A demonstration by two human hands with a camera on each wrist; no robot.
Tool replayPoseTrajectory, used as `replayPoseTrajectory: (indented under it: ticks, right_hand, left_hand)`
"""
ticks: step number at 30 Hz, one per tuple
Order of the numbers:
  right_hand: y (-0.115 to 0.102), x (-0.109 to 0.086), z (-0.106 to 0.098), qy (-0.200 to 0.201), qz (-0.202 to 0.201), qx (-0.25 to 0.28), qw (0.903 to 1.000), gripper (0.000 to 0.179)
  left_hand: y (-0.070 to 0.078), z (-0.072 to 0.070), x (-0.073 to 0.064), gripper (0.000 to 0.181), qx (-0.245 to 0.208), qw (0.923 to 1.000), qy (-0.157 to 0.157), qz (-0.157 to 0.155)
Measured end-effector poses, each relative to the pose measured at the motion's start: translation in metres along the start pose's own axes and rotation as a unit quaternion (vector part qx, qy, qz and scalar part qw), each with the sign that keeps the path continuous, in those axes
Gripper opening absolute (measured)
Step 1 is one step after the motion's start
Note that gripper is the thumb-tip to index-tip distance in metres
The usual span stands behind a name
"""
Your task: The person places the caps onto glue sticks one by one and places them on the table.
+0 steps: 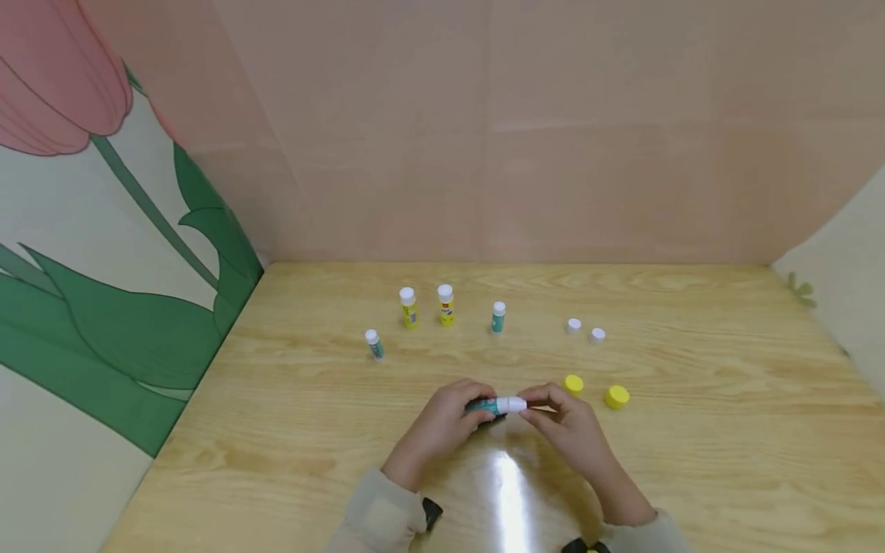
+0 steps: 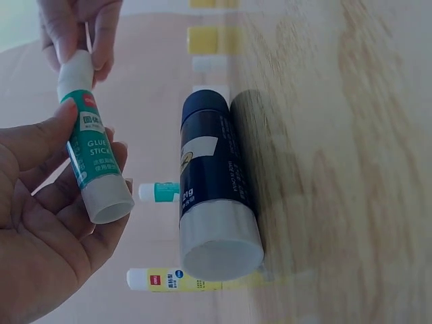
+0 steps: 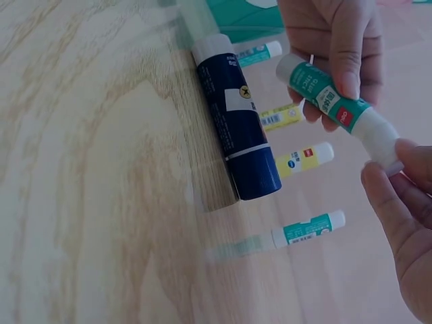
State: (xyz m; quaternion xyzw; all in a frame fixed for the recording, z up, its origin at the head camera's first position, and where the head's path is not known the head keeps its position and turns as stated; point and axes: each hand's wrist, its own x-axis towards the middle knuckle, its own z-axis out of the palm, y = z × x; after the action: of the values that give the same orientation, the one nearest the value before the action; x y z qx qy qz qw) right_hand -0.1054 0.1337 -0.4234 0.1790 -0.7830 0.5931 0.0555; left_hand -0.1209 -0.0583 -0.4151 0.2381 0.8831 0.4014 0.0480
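Observation:
Above the table, my left hand (image 1: 445,418) grips the teal body of a small glue stick (image 2: 94,138) between thumb and fingers. My right hand (image 1: 570,438) pinches the white cap (image 3: 380,143) at its end. In the right wrist view the cap sits at an angle to the body; whether it is fully seated I cannot tell. Below the hands, a larger navy glue stick (image 2: 206,158) with a navy cap lies on its side on the table. From the head view, the hands mostly hide it.
On the wooden table (image 1: 276,430), two yellow glue sticks (image 1: 445,306) and two teal ones (image 1: 498,317) stand upright farther back. Two white caps (image 1: 574,326) lie at the right, with two yellow caps (image 1: 617,397) nearer, close to the right hand. A pink wall rises behind.

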Motion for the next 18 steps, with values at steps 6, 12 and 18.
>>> replayPoseTrajectory:
  ticks: [6,12,18]
  right_hand:
    - [-0.0020,0.0009,0.0004,-0.001,-0.012,-0.012,0.9999,0.016]
    - [-0.0035,0.0030,0.0007,-0.009,-0.002,-0.028,0.9996,0.015]
    - [-0.0035,0.0007,-0.0019,-0.009,-0.004,-0.035,0.9993,0.017]
  left_hand:
    - [0.0001,-0.0001,-0.0006,0.022,0.006,1.0000,0.003,0.001]
    - [-0.0002,-0.0008,-0.0009,0.020,0.015,0.9998,0.012,0.005]
    - [0.0010,0.0010,0.0003,0.021,0.019,0.9997,0.001,0.013]
